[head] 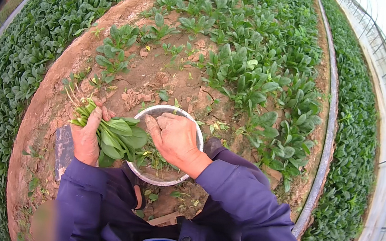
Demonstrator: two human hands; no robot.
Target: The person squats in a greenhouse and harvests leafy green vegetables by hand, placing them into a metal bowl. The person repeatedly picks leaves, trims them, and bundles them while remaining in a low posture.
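My left hand (89,138) is closed around a bunch of leafy greens (120,137) that look like spinach, with the stems and thin roots pointing up and left and the leaves to the right. My right hand (175,136) is over a round metal basin (201,142), its fingers curled; whether anything is between them cannot be told. The basin stands on the soil between my feet. Loose leaves and stem scraps (158,162) lie inside it, partly covered by my right hand and the bunch.
Rooted spinach-like plants (252,80) grow ahead and to the right. Dense rows (36,58) stand at far left. A pale hose (324,141) runs along the right of the bed. A flat dark piece (63,149) lies left of the basin, and my dark shoe (212,146) is at its right.
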